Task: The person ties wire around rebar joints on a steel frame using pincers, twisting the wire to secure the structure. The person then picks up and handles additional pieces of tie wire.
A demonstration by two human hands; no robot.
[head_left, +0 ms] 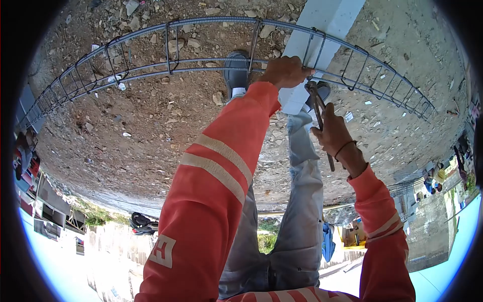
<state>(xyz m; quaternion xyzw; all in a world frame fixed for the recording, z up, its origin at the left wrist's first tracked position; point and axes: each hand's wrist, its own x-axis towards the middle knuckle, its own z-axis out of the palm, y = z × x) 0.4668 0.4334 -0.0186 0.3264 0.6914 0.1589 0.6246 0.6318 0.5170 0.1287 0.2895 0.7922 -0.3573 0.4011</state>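
A long rebar cage (211,64) of ribbed bars and square stirrups stretches across the view, bowed by the lens. My left hand (286,72) is closed at its near lower bar, beside a stirrup; the fingers' undersides are hidden. In my right hand (333,132) is a pair of steel pincers (318,108), gripped by the handles. The pincers' jaws point up at the same bar, just right of my left fingertips. Whether they bite on a tie wire is too small to tell.
A pale grey plank or beam (322,38) passes under the cage. My dark shoe (235,70) stands on rubble-strewn dirt (141,136) close by the bars. Another grey block (29,108) lies under the cage's left end. People (435,178) are far off at right.
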